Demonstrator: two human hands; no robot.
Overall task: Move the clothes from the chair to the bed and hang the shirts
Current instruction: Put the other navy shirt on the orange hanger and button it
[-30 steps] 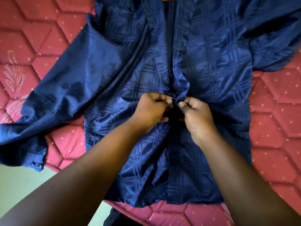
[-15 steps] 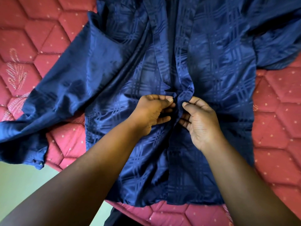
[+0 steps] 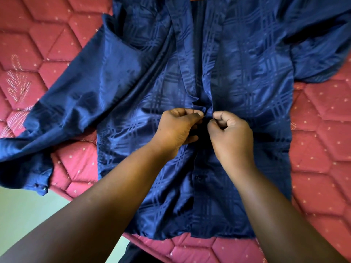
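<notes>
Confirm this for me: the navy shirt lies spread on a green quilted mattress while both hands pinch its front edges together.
Wrong colour: the head view shows a red quilted mattress. The rest holds: the navy shirt lies spread, and the left hand and right hand pinch its front edges together.

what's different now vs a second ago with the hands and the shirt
The right hand, whose fingers had loosened half a second ago, has curled back to pinch the front edge of the blue shirt. The left hand still pinches the opposite edge. The shirt stays spread on the red bed.

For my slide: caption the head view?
Both hands, left and right, pinch a blue shirt's front edges on a red bed.
</notes>
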